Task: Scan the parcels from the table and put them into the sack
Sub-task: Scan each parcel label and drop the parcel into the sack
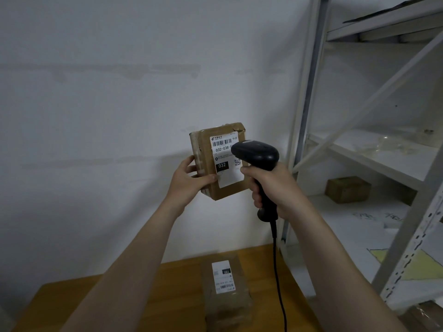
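My left hand (189, 179) holds a small brown cardboard parcel (206, 152) up in front of the white wall, thumb on its front face, fingers behind its left edge. Its white shipping label with a barcode and "032" faces me. My right hand (275, 188) grips the handle of a black corded barcode scanner (257, 153), whose head overlaps the label's right side. A second taped parcel (224, 293) lies label-up on the wooden table (167, 295) below. No sack is in view.
A grey metal shelving rack (374, 97) stands at the right, close to my right arm. A small cardboard box (347, 189) sits on one of its lower shelves. The scanner cable (279, 283) hangs down across the table's right side.
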